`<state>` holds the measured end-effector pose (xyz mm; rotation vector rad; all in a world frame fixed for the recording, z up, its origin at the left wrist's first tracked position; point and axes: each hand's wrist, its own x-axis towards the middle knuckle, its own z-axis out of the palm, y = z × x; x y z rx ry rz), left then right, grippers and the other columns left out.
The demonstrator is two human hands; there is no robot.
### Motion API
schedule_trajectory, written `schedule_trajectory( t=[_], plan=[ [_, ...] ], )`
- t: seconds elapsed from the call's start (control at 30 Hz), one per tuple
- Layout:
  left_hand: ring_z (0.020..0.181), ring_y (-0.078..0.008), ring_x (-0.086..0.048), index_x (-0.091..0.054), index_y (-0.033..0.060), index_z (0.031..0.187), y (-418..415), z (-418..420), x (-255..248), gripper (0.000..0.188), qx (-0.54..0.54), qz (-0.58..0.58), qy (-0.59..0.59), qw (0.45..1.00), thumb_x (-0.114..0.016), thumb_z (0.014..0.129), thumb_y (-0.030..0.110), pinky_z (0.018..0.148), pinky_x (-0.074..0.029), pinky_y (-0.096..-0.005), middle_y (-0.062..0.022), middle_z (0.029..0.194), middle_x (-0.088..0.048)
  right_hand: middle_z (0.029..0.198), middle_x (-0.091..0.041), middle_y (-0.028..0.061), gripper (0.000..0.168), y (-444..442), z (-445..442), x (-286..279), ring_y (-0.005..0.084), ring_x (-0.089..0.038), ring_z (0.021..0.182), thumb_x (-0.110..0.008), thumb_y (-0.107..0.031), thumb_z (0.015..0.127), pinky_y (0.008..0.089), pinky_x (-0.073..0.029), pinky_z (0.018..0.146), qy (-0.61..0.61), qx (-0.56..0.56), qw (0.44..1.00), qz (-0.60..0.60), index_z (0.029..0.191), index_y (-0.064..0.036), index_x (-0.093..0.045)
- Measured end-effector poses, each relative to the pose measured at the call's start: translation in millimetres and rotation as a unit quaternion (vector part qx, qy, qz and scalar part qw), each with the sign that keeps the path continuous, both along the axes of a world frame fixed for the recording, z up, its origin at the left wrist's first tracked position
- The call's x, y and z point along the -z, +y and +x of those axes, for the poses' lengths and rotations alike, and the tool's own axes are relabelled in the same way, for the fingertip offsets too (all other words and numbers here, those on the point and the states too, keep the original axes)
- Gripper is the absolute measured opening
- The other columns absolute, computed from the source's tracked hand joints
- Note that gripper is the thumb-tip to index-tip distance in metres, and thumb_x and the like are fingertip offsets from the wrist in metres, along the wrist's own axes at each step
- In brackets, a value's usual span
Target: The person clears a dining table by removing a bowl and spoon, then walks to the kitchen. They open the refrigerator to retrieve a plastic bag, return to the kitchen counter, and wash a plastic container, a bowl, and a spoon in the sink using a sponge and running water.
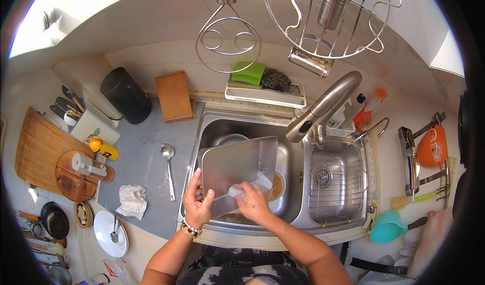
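Note:
Above the left basin of the stainless steel sink [291,163], a shallow rectangular grey tray [231,163] is tilted. Whether it is metal or clear plastic is hard to tell. My left hand [199,201] holds it by its left side, the thumb towards me. A crumpled white paper towel [235,190] is pinched in my right hand [253,205] against the inside of the tray. More whitish material [263,180] shows just beyond my right fingers. Partly hidden behind the tray, a bowl of brownish liquid [279,186] sits in the basin.
A brushed metal faucet [322,107] arches over the basin's right side. On the left counter lie a metal spoon [168,167] and a crumpled white cloth [132,201]. A wire rack [337,186] covers the right basin. Overhead hang a wire masher [228,44] and a wire basket [329,19].

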<state>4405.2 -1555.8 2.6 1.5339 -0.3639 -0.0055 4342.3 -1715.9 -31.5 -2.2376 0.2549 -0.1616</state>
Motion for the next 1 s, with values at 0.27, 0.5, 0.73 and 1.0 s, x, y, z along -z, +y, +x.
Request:
schedule_trajectory(
  t=[0.27,0.5,0.73,1.0],
  plan=[
    [0.102,-0.0149,-0.054,-0.028,0.0009,0.137,9.0,10.9,-0.3,0.061,0.022,-0.025,0.055,0.998,-0.057,0.083,0.006,0.086,-0.043,-0.0253,-0.0121,0.117,-0.052,0.095,-0.055,0.0167,0.017,-40.6,30.0,18.9,0.0345,-0.052,0.085,-0.064,-0.006,0.069,0.0429,-0.042,0.076,-0.084,0.131,0.979,-0.134,0.081,-0.003,-0.053],
    [0.074,-0.0066,-0.047,-0.030,0.0024,0.137,-1.8,5.8,15.8,0.062,0.016,-0.046,0.138,0.989,-0.058,0.082,0.005,0.067,-0.039,-0.0189,-0.0021,0.090,-0.054,0.111,-0.054,0.0160,0.024,7.2,78.6,-12.4,0.0352,-0.052,0.103,-0.067,-0.005,0.069,0.0386,-0.043,0.088,-0.199,0.068,0.976,0.054,0.090,-0.002,-0.056],
    [0.071,-0.0068,-0.051,-0.031,0.0065,0.138,-2.7,23.0,19.5,0.059,0.023,-0.053,0.109,0.992,-0.057,0.085,0.008,0.060,-0.041,-0.0177,-0.0032,0.090,-0.057,0.102,-0.057,0.0171,0.031,42.9,33.1,-20.8,0.0366,-0.054,0.095,-0.057,-0.008,0.072,0.0420,-0.044,0.083,0.016,-0.141,0.973,0.181,0.103,-0.003,-0.052],
    [0.071,-0.0065,-0.054,-0.036,0.0079,0.136,0.4,26.0,1.8,0.058,0.072,0.072,0.025,0.994,-0.060,0.083,0.013,0.059,-0.044,-0.0191,-0.0065,0.094,-0.059,0.102,-0.056,0.0152,0.031,-24.5,8.8,16.2,0.0349,-0.051,0.097,-0.052,-0.009,0.072,0.0432,-0.041,0.086,0.017,-0.157,0.985,-0.073,0.103,-0.004,-0.056]
  ],
)
